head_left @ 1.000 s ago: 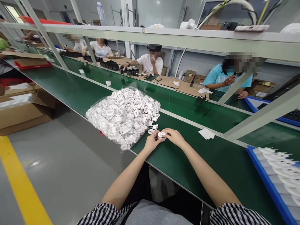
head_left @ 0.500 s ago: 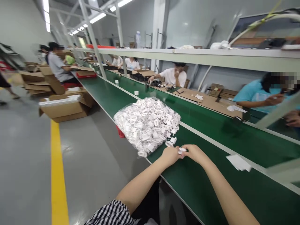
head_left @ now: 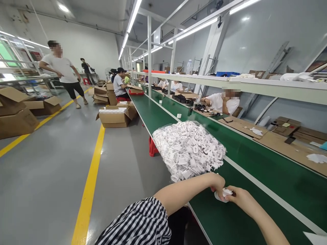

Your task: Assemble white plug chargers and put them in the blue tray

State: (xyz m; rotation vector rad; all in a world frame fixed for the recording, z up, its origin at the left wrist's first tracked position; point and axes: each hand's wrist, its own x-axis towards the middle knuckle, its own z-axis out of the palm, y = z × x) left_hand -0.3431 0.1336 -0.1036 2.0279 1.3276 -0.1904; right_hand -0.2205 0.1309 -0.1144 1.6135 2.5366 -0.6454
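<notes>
Over the green conveyor belt [head_left: 258,185], my left hand [head_left: 217,182] is closed with its fingers pointing down onto a small white plastic part [head_left: 224,194]. My right hand [head_left: 240,198] pinches the same part from the right. A small dark piece shows by the right fingertips, too small to name. Just beyond the hands lies a clear plastic bag [head_left: 189,149] heaped with many white plastic parts, some of them ring-shaped. The left fingertips are partly hidden behind the hand.
White paper [head_left: 314,237] lies at the lower right. Two small white pieces sit farther up the belt. A red stool [head_left: 152,147] stands under the belt edge. Open cartons [head_left: 113,117] stand on the floor at left. Co-workers sit across and along the line; one person [head_left: 62,69] stands at far left.
The view has swung left, bringing a standing person and more floor into sight. Both hands stay together at the white part; the left hand now bends over it from above.
</notes>
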